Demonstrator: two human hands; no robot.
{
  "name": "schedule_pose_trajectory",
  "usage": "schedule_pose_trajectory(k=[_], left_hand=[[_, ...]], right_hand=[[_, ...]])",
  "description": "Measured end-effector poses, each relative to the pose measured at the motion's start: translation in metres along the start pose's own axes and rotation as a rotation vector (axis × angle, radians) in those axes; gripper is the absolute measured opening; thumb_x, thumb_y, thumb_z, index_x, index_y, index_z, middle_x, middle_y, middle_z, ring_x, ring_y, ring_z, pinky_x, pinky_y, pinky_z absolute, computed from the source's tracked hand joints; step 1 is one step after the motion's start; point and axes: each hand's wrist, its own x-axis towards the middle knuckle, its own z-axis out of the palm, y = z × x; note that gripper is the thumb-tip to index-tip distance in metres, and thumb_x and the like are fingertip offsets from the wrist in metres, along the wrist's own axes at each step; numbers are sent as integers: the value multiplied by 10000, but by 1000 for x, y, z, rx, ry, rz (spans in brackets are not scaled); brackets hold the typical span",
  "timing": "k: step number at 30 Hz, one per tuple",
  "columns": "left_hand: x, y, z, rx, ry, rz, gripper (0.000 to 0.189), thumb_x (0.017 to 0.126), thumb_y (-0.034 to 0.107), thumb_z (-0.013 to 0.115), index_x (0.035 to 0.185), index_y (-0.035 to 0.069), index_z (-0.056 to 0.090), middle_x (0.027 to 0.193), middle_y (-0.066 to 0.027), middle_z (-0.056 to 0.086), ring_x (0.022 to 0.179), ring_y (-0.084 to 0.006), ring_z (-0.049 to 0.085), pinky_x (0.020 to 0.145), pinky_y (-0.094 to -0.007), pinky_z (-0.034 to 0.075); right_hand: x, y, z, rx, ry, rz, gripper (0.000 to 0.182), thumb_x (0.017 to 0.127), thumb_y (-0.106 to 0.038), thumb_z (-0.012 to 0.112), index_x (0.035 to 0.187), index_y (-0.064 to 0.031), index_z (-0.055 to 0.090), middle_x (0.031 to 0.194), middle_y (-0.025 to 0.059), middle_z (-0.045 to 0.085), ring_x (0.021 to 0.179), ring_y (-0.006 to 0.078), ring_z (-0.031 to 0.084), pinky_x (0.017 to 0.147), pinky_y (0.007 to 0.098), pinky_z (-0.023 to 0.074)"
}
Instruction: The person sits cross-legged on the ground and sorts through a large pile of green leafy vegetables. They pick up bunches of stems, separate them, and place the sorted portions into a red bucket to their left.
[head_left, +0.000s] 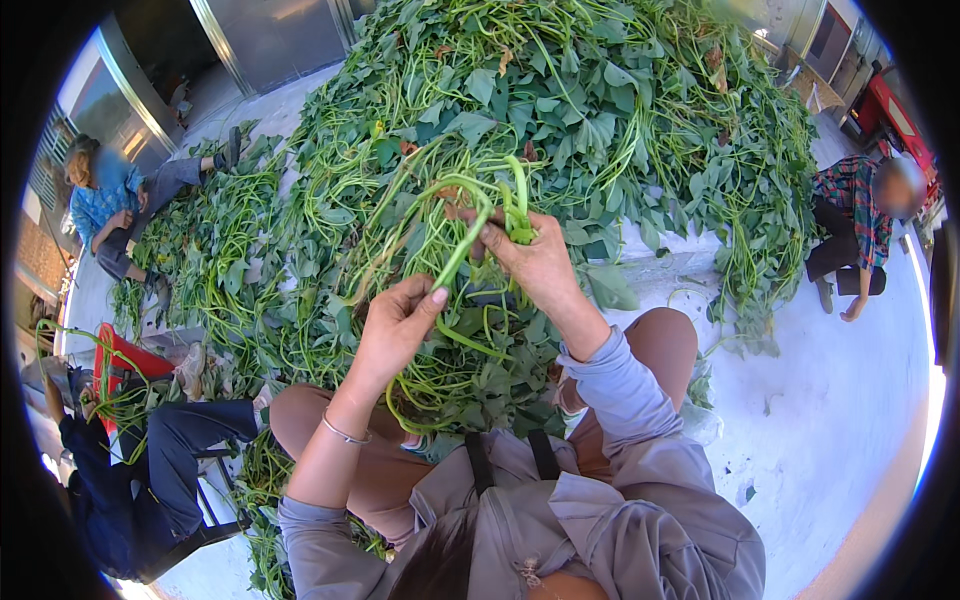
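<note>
My left hand (401, 322) pinches a thick green stem (461, 259) between thumb and fingers. My right hand (529, 255) grips a small bunch of cut green stems (517, 199), and the upper end of the pinched stem runs up to it. Both hands are raised in front of my knees, over a heap of leafy vines (495, 375), which look like sweet potato vines. Loose vine stems (409, 214) lie tangled just beyond my hands. The fingertips of my right hand are partly hidden behind the stems.
A large mound of vines (600, 97) rises ahead and spreads left. One person (112, 202) sits at the far left, another (855, 225) at the right. A nearer person (172, 450) at the lower left handles vines beside a red container (124, 364). Pale concrete floor (825, 420) lies to my right.
</note>
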Motion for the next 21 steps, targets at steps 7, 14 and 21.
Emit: schedule_pose_trajectory(k=[7, 14, 21], left_hand=[[3, 32, -4, 618, 212, 636, 603, 628, 159, 670, 1153, 29, 404, 1234, -197, 345, 1167, -341, 311, 976, -484, 203], [9, 7, -3, 343, -75, 119, 419, 738, 304, 630, 976, -19, 512, 639, -139, 590, 569, -239, 577, 560, -324, 448], [24, -32, 24, 150, 138, 4, 208, 789, 151, 569, 825, -53, 590, 684, -105, 602, 601, -97, 493, 569, -248, 413]], right_hand=[[-13, 7, 3, -169, -395, 130, 132, 766, -83, 603, 848, 20, 617, 616, 28, 578, 556, 72, 516, 531, 219, 420], [-14, 13, -6, -551, -361, 144, 181, 664, -224, 650, 695, -47, 634, 595, 117, 578, 571, 274, 570, 561, 363, 446], [-19, 30, 14, -743, -75, 100, 175, 643, -218, 638, 757, -86, 637, 621, 147, 571, 616, 331, 560, 571, 401, 452]])
